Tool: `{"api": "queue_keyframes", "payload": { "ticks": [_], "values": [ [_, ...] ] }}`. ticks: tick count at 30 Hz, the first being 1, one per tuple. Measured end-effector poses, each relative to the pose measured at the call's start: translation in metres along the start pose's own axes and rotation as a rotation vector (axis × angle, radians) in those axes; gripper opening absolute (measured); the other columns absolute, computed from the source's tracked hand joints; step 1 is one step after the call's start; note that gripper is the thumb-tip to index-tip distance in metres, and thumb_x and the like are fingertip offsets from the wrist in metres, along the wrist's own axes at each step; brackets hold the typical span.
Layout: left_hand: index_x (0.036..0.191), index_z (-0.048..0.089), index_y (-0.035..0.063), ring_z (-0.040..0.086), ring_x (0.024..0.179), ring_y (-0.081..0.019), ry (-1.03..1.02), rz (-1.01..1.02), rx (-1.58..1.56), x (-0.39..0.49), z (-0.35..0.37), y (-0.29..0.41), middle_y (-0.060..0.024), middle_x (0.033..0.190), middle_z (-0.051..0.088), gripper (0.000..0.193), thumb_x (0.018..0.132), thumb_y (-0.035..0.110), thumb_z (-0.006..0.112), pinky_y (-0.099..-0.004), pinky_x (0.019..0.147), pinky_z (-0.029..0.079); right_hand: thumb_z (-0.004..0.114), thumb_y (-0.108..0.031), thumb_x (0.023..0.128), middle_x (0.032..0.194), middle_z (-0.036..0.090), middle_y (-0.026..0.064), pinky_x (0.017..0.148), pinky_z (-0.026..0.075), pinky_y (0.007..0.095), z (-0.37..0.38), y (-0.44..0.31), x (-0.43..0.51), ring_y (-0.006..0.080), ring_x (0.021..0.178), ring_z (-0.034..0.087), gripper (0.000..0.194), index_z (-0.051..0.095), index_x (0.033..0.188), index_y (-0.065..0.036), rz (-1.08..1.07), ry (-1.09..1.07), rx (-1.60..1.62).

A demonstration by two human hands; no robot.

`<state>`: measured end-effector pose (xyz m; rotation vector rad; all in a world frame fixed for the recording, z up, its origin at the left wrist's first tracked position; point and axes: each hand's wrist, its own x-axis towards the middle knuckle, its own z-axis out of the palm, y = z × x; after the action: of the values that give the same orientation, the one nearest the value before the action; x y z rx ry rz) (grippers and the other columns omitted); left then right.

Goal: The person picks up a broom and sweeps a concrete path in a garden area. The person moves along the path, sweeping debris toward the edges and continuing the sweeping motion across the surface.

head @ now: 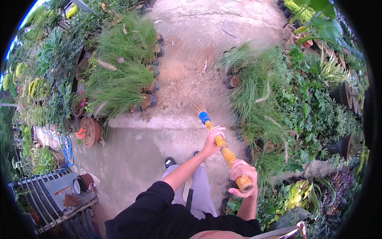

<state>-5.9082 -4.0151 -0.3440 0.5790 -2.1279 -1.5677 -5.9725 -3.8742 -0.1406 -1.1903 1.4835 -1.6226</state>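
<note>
My left hand (212, 140) is wrapped around the lower part of a broom's yellow, bamboo-like handle (228, 154). Higher up, my right hand (244, 173) grips the same handle close to its hollow top end. The handle slants away from me, forward and to the left. A blue binding (204, 117) joins it to thin brown bristles (199, 108), which look blurred against the concrete path (185, 95). Fine debris covers the path ahead of the bristles. My shoes (170, 162) stand behind a low concrete edge.
Tufted grasses in black bags line the path on the left (125, 74) and right (256, 86). A clay pot (91, 133) sits at the left corner. Farther left are a coiled blue hose (67, 149) and a slatted rack (44, 200). A bent wire (228, 31) lies ahead.
</note>
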Motion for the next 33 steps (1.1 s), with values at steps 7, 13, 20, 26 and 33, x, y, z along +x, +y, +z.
{"api": "queue_keyframes", "payload": {
  "ticks": [7,13,20,26,33],
  "values": [
    [0.079,0.054,0.0156,0.051,0.111,-0.0238,-0.382,0.199,0.222,0.05,-0.045,0.017,0.0021,0.104,0.061,0.022,0.065,0.01,0.069,-0.0594,0.099,0.023,0.086,-0.038,0.046,0.082,0.056,0.0036,0.1,0.027,0.0476,0.027,-0.036,-0.013,0.0236,0.088,0.055,0.056,0.055,0.083,-0.011,0.098,0.034,0.01],
    [0.091,0.057,0.0159,0.052,0.11,-0.0215,-0.575,0.192,0.195,0.027,-0.11,0.023,0.0017,0.101,0.061,0.029,0.065,0.008,0.069,-0.0617,0.098,0.024,0.056,-0.069,0.065,0.072,0.054,0.007,0.094,0.032,0.042,0.089,-0.053,0.003,0.0224,0.077,0.051,0.064,0.051,0.075,-0.006,-0.034,0.424,0.154],
    [0.093,0.056,0.0116,0.057,0.105,-0.0228,-0.836,0.316,0.226,-0.009,-0.177,0.032,-0.0014,0.104,0.063,0.036,0.062,-0.001,0.067,-0.038,0.09,0.042,0.052,-0.064,0.072,0.07,0.053,0.0096,0.086,0.037,0.04,0.178,-0.091,0.027,0.0238,0.074,0.052,0.061,0.05,0.075,-0.003,-0.121,0.542,0.154],
    [0.095,0.058,0.0079,0.057,0.101,-0.0297,-0.892,0.296,-0.102,-0.032,-0.215,0.027,-0.0091,0.1,0.063,0.04,0.058,-0.007,0.063,-0.0386,0.085,0.045,0.058,-0.061,0.069,0.073,0.054,0.0114,0.084,0.038,0.0399,0.242,-0.108,0.024,0.0243,0.075,0.053,0.061,0.052,0.078,-0.001,-0.125,0.561,0.169],
    [0.092,0.058,0.0072,0.058,0.099,-0.0301,-0.988,0.33,-0.031,-0.057,-0.286,0.023,-0.0095,0.098,0.063,0.04,0.056,-0.009,0.064,-0.0383,0.084,0.046,0.058,-0.065,0.068,0.078,0.052,0.0106,0.075,0.038,0.0353,0.329,-0.106,0.007,0.0219,0.077,0.05,0.066,0.053,0.081,0.0,-0.163,0.568,0.191]
  ]
}}
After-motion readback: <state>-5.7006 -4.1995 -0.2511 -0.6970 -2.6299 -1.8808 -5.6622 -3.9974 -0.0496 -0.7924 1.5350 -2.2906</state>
